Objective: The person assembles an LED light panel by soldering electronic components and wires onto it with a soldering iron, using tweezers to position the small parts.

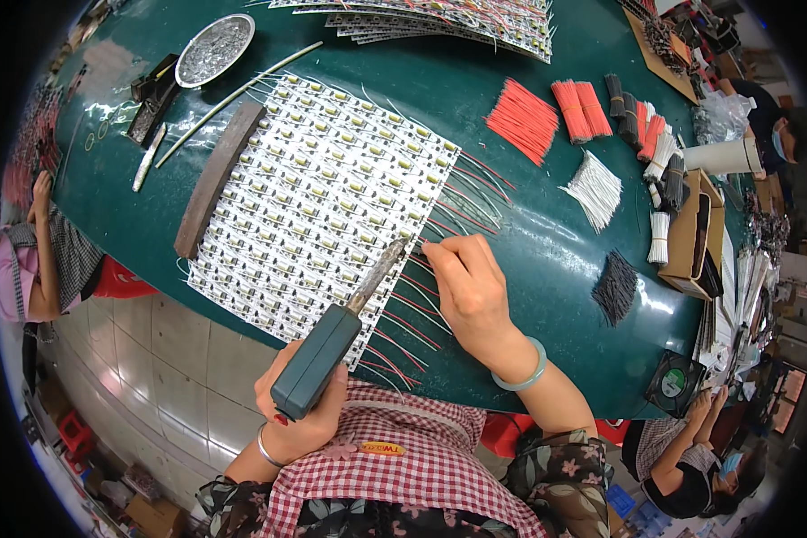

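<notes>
My left hand [282, 394] is closed around the dark green handle of a soldering iron [318, 354]. Its tip meets the right edge of a white panel of small circuit boards [323, 193], which carries rows of small yellowish components. Just right of that tip, my right hand [471, 291] pinches a thin wire, mostly hidden by the fingers; a bit of red shows at the fingertips. Red and white wires [417, 309] stick out along the panel's right edge, on both sides of my right hand. A dark curved bar [220, 179] lies along the panel's left side.
Loose red wires [522, 121], white wires [594, 191] and black wires [615, 287] lie to the right, near a cardboard box [695, 238]. Stacked panels [448, 22] are at the back. A metal dish [215, 51] stands far left. Co-workers sit at both sides.
</notes>
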`<state>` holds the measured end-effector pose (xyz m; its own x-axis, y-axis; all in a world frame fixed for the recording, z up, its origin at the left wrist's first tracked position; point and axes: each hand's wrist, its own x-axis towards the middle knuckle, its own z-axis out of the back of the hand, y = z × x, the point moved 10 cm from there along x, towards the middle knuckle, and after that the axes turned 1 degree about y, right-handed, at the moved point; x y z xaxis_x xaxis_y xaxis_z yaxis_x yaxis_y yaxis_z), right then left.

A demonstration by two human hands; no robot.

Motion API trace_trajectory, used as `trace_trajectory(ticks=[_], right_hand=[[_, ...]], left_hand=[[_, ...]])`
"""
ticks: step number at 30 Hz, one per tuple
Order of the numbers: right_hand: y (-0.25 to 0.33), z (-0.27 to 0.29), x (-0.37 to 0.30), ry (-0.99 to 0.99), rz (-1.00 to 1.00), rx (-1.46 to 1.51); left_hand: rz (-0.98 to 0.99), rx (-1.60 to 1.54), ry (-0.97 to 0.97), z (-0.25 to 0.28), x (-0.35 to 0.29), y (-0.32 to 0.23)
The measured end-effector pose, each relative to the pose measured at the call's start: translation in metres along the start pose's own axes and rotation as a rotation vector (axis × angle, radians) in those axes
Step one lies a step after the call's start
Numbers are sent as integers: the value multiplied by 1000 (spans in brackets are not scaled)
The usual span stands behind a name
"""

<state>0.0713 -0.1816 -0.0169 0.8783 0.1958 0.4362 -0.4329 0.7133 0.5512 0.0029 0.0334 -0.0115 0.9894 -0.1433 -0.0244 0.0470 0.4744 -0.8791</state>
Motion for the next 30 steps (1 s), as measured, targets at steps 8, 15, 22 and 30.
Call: trace_trajectory(ticks=[8,15,22,30], right_hand=[[3,43,9,-89,-73,11],[19,11,2,-6,-17,47],[16,-4,-12,-2,10,2],[16,-5,-13,-5,12,-5]], left_hand=[[25,-5,-27,7,1,0],[31,-15,-42,10,-1,0],[20,-44,-52,9,-5,3],[-53,34,-18,5,-4,-3]])
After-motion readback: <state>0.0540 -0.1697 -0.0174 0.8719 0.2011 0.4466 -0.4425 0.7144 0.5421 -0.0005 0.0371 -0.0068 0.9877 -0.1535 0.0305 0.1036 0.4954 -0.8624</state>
